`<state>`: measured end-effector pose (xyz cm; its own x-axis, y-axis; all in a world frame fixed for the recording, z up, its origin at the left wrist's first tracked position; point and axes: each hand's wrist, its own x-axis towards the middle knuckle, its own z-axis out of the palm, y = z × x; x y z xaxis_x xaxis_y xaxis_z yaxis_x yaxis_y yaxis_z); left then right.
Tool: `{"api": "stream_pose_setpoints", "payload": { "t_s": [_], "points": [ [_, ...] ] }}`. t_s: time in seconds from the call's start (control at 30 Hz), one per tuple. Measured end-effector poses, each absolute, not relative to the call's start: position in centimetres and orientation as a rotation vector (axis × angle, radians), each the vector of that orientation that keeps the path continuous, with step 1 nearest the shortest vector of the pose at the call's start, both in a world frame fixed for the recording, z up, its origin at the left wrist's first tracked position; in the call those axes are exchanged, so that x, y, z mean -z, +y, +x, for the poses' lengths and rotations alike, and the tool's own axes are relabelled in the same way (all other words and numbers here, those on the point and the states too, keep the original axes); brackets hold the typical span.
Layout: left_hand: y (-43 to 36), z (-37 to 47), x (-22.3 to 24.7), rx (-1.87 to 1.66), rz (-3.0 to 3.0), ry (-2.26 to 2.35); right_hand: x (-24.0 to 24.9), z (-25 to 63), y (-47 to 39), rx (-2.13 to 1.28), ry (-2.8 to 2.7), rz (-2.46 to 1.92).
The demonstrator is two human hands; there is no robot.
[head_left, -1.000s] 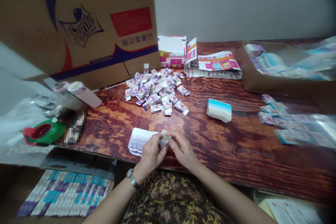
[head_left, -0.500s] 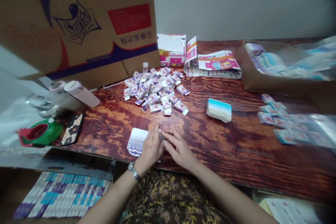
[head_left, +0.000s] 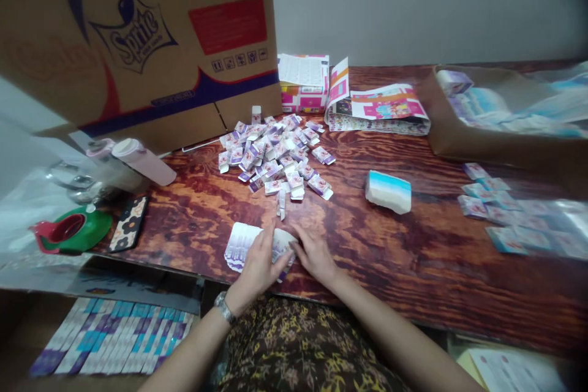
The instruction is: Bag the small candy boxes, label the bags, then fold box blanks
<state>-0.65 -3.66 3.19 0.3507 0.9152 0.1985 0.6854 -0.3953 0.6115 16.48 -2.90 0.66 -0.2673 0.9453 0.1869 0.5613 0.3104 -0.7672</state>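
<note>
A fanned row of flat printed cartons, white and purple, lies at the table's front edge. My left hand rests over the row with its fingers stretched forward and its thumb apart. Close on its right, my right hand pinches the edge of a flat carton at the row's right end. The left hand partly hides that carton. Just beyond my fingertips stands a small folded box, apart from both hands. Behind it is a heap of similar small boxes.
A large cardboard box stands at the back left. To the right are a blue-and-white block, small packs and an open carton. Bottles, a phone and a tape dispenser sit left.
My hands have let go of a small box, which now stands near the heap. They have moved apart, and my right hand has come to the flat cartons. The view has shifted slightly.
</note>
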Motion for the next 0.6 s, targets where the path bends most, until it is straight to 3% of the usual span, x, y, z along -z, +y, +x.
{"api": "stream_pose_setpoints", "payload": {
  "t_s": [0.13,0.47,0.6],
  "points": [
    [-4.9,0.0,-2.7,-0.615,2.398,1.434,-2.8,16.5,-2.6,-1.062,-1.638,-1.27],
    [-4.2,0.7,-3.7,-0.884,2.095,1.481,-4.5,17.2,-3.8,-0.684,-1.765,-1.169],
    [-4.3,0.8,-3.7,-0.909,2.115,1.417,-4.7,16.9,-4.5,-0.767,-1.828,-1.116]
  ]
}}
